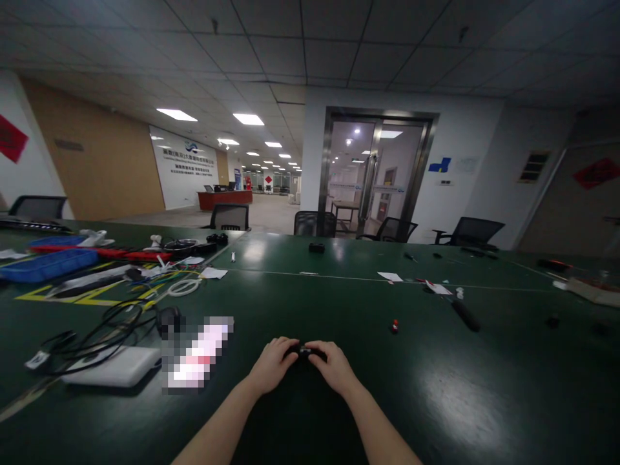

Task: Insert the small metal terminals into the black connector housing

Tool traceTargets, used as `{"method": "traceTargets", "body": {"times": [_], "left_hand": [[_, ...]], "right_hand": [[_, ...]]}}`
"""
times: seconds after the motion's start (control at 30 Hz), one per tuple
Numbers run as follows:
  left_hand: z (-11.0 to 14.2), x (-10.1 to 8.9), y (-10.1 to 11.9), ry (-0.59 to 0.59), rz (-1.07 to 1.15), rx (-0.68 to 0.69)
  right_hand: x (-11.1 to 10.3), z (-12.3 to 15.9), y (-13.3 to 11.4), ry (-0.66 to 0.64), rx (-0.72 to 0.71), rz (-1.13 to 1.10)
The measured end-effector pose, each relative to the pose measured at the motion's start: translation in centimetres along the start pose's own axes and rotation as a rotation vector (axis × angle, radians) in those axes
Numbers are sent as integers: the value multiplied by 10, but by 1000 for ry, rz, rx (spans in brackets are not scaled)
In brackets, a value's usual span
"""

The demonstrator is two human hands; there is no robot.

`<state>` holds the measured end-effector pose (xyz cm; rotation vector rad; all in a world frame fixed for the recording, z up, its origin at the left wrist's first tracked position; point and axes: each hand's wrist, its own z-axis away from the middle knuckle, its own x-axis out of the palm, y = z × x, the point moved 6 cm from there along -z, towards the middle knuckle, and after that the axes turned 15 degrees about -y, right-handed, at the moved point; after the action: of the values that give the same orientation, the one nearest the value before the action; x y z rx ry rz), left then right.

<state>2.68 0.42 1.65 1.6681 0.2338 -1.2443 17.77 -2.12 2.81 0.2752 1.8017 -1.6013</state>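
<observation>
Small black object (pixel 304 351), longish, lighter shiny bit mid-length. Held at both ends, crosswise, roughly level, near side of green desk (pixel 300 303). Ends partly covered; type and desk contact unclear.

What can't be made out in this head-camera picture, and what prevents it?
All in the head view:
Dark object: full shape hidden by the left hand and right hand.
Pixelated bright item: details masked by blocks.
Red-topped item: too small to identify.
Pale object at far right: cut off by the frame's edge.
</observation>
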Motion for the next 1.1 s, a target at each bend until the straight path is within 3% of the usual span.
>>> {"method": "traceTargets", "body": {"times": [0.27,0.7,1.1], "left_hand": [[13,3,3,32,35,-11],[13,4,-7,45,119,-44],[13,0,-12,99,255,41]], "right_hand": [[10,16,4,41,63,18],[11,8,7,20,32,-28],[14,-1,10,42,-6,-37]]}}
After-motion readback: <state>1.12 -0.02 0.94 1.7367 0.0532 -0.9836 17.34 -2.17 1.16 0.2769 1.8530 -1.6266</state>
